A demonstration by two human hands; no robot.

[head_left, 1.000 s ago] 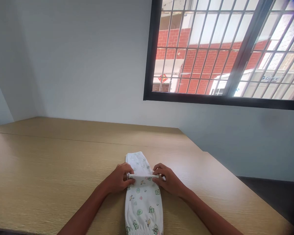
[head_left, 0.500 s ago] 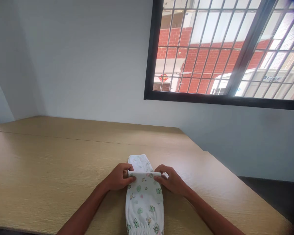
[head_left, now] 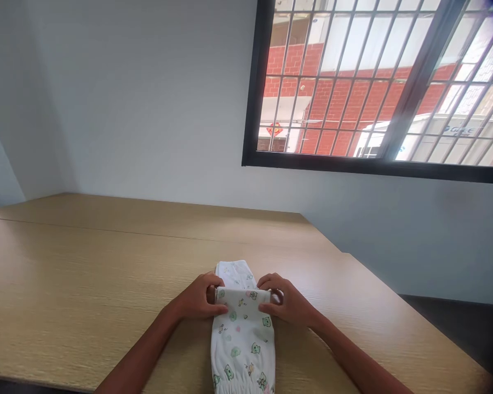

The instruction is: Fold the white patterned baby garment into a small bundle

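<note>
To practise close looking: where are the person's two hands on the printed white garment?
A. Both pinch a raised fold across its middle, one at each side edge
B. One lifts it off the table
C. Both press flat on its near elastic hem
A: the left hand and right hand pinch a raised fold across the garment, which lies on the table.

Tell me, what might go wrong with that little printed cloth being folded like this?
The left hand and right hand pinch only the side edges of the fold in the printed garment, so its middle could sag or crease. The garment's near end overhangs the table edge and might drag the piece off.
</note>
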